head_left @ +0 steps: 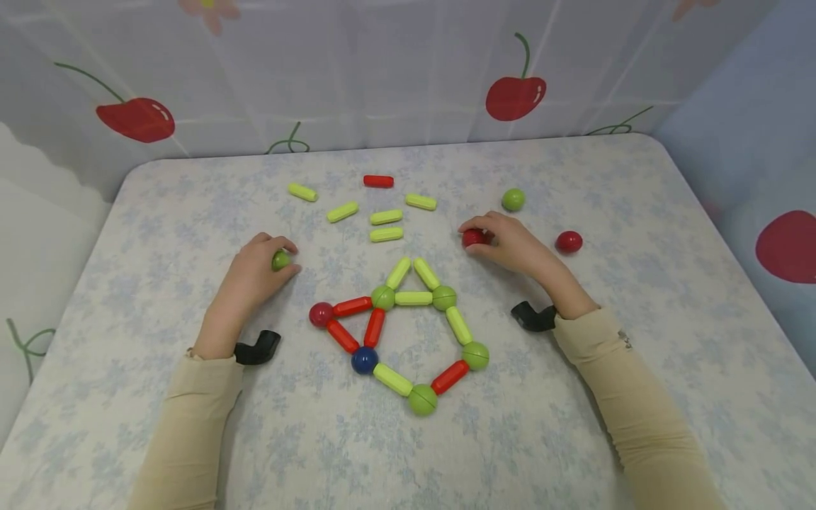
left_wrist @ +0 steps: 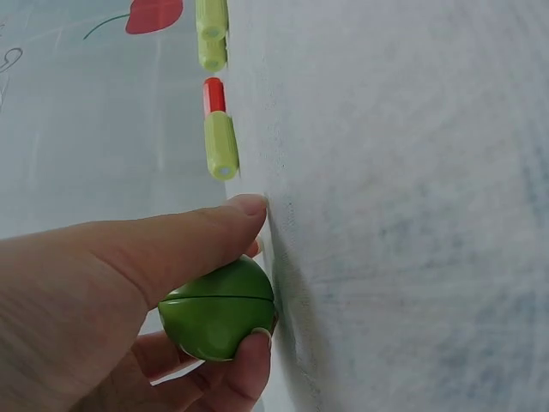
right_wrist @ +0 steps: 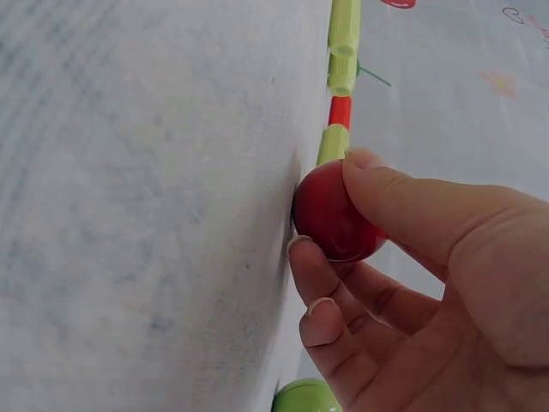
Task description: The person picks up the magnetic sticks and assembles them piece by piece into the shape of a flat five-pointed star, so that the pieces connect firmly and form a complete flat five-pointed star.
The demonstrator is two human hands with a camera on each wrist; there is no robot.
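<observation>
My left hand point(head_left: 258, 269) curls its thumb and fingers round a green ball point(left_wrist: 219, 311) at the left of the table; a seam runs around the ball. On the other side, a red ball point(right_wrist: 330, 210) is held between the thumb and fingertips of my right hand point(head_left: 510, 244), low at the tabletop. Between the hands lies a joined figure of rods and balls: a triangle of red rods point(head_left: 353, 306) shares one side with a larger ring. A blue ball point(head_left: 365, 360), a dark red ball point(head_left: 321, 314) and several green balls point(head_left: 423, 400) form its corners. Two yellow-green rods point(head_left: 399, 273) lean toward each other at its top.
Several loose yellow-green rods point(head_left: 386, 234) and one loose red rod point(head_left: 378, 181) lie behind the figure. A loose green ball point(head_left: 513, 199) and another red ball point(head_left: 569, 242) sit beyond and right of my right hand. A cherry-print curtain point(head_left: 408, 85) hangs along the table's back edge.
</observation>
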